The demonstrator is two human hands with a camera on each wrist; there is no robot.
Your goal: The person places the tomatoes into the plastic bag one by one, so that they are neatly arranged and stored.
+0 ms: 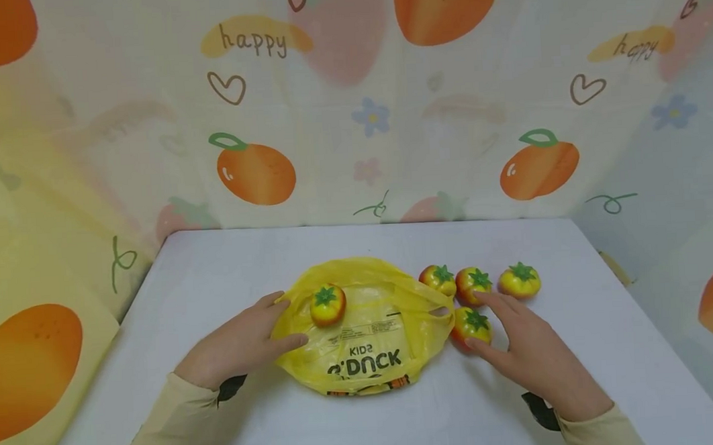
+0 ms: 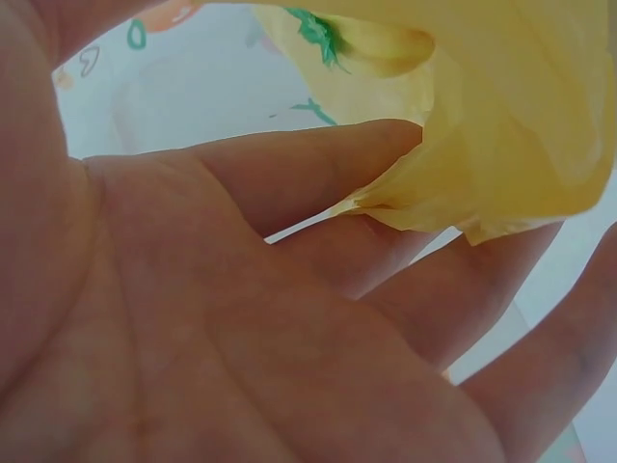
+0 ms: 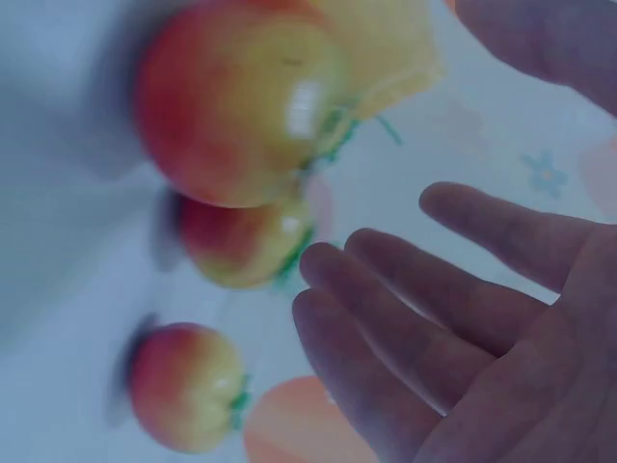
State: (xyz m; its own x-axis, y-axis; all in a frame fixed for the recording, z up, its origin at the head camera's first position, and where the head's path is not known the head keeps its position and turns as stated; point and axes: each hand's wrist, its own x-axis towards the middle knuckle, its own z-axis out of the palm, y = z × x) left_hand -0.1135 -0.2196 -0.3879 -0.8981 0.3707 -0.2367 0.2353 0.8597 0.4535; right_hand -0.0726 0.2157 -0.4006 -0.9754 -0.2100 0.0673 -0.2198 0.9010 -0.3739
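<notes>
A yellow plastic bag [image 1: 372,346] with dark printing lies flat on the table in the head view. One round yellow-red fruit with a green leafy top [image 1: 328,304] shows at its upper left. At the bag's left edge is my left hand [image 1: 250,339], fingers spread and touching the plastic [image 2: 521,125]. Several like fruits are to the right of the bag. My right hand [image 1: 529,348] reaches over the nearest fruit [image 1: 472,329], thumb and fingers apart around it. In the right wrist view its fingers are extended, with a gap to the fruit [image 3: 236,101].
Behind the near fruit are two more, a left one [image 1: 437,282] and a middle one [image 1: 473,285]. Another fruit [image 1: 519,281] sits farther right. The white table [image 1: 261,254] ends at a fruit-patterned cloth backdrop [image 1: 329,163] on the back and sides.
</notes>
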